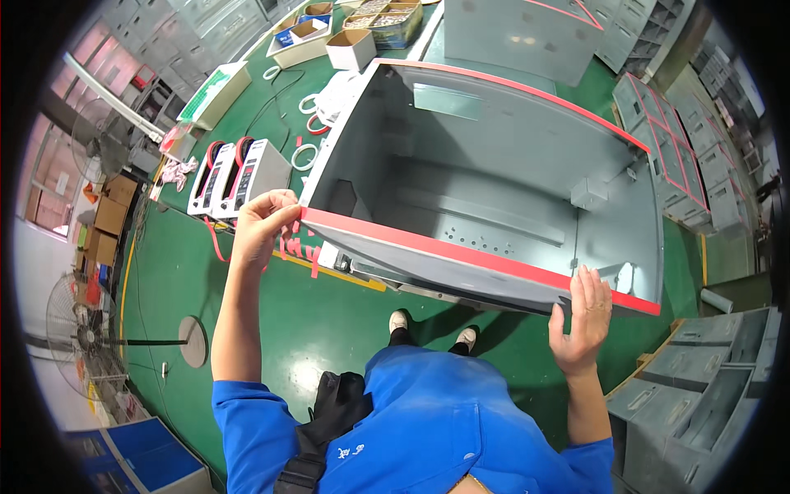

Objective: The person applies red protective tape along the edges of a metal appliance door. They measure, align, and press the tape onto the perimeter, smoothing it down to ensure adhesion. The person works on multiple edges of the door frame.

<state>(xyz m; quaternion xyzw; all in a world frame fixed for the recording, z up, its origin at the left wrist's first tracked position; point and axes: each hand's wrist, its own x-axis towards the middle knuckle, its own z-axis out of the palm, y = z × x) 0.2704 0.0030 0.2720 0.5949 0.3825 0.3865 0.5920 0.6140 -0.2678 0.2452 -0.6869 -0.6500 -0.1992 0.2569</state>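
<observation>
While both hands work along the near rim of a large grey metal cabinet point(494, 165), the left hand point(262, 221) pinches the rim's left corner, fingers closed on the end of a red tape strip point(428, 243) that runs the whole length of that edge. The right hand point(586, 317) sits at the far right of the same rim, fingers laid flat and loosely spread over the tape, thumb hooked under the edge, pressing rather than gripping. Between the two hands the strip looks flat and straight. Just below the left hand, short cut pieces of red tape point(296, 247) hang from the edge of the green desk point(247, 115), and beyond that hand stand two white tape dispensers point(239, 177) with loose tape rolls point(306, 152) near them. If the left hand pulls off line, the strip will likely wrinkle or wander off the rim; the folded sheet-metal edge could also nick the fingers pressing on it. More grey cabinets point(683, 412) are stacked to the right of the right hand.
</observation>
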